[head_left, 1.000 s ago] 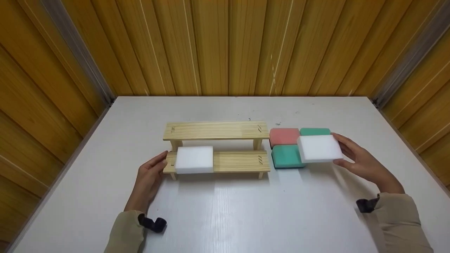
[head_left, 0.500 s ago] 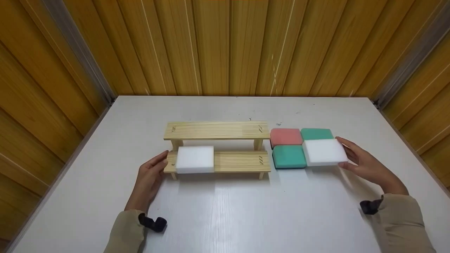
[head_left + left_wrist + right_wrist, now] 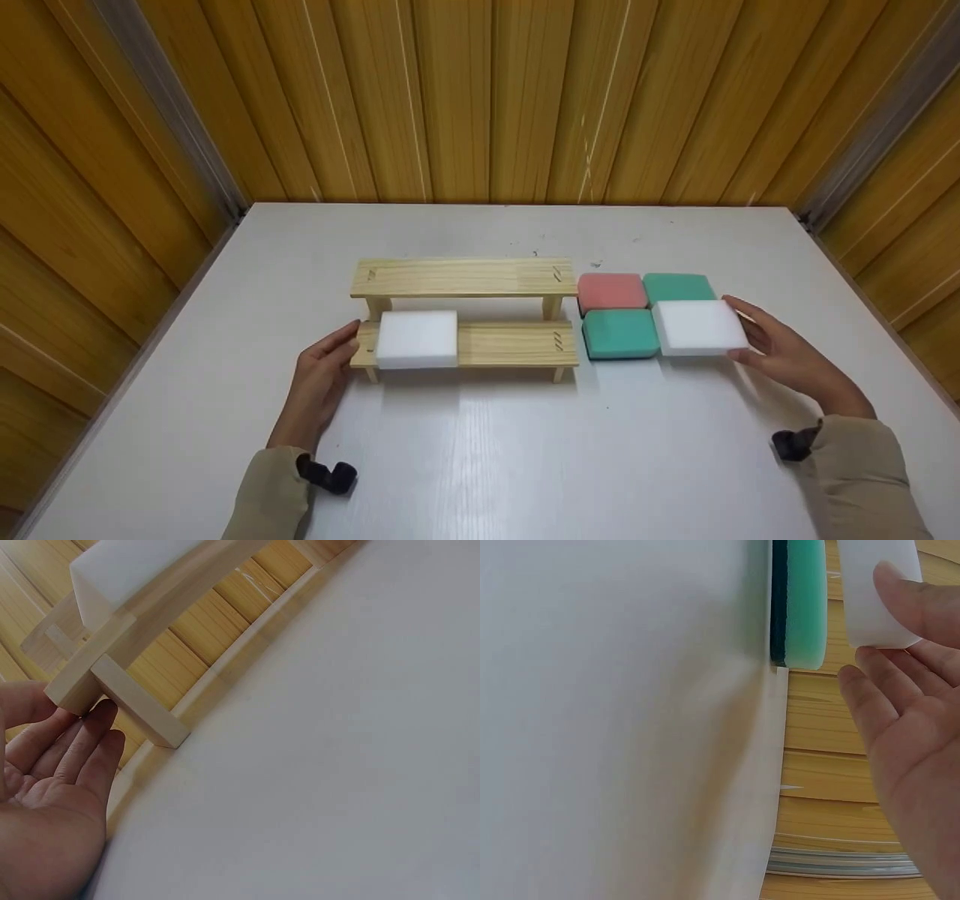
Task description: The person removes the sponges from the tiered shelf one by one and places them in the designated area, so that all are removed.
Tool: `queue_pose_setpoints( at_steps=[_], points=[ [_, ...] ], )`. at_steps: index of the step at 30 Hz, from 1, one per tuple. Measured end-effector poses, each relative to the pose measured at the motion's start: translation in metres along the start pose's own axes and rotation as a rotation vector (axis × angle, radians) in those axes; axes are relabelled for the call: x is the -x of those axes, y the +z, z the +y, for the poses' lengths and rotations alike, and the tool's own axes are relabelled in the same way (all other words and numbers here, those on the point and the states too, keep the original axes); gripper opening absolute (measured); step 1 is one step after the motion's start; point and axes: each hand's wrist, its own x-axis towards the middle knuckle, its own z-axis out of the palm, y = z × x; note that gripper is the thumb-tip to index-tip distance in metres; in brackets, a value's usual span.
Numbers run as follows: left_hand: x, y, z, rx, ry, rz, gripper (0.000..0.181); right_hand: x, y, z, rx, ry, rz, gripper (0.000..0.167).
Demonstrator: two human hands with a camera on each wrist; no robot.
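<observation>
A light wooden two-tier rack [image 3: 517,345] stands mid-table, with a white sponge block [image 3: 417,339] lying on the left part of its lower plank. My left hand [image 3: 319,375] grips the left end of that plank; in the left wrist view, fingertips [image 3: 105,714] reach under its wooden end [image 3: 86,667]. My right hand [image 3: 784,360] holds a second white sponge block [image 3: 699,328] by its right edge. In the right wrist view that held block [image 3: 866,596] is raised above the level of a green sponge [image 3: 804,607] with a dark scouring layer. What lies directly under it is hidden in the head view.
Right of the rack, a pink sponge [image 3: 611,291], a green sponge [image 3: 619,333] and another green sponge [image 3: 679,286] lie close together. The white table [image 3: 480,465] ends at wood-look panel walls [image 3: 450,105] at the back and sides.
My right hand has carried the white sponge block rightward and slightly nearer me, uncovering more of the two green sponges. My left hand stays at the rack's end.
</observation>
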Motion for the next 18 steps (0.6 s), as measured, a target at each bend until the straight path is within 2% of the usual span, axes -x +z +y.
queue_pose_setpoints(
  at_steps=[11, 18],
  points=[
    [0.0009, -0.0011, -0.0006, 0.014, 0.004, -0.010, 0.048, 0.0020, -0.0027, 0.0036, 0.006, 0.058, -0.017, 0.086],
    [0.0013, 0.0006, 0.0005, -0.024, 0.025, -0.019, 0.047, 0.0013, -0.0010, 0.0080, -0.044, -0.032, 0.006, 0.083]
  ],
)
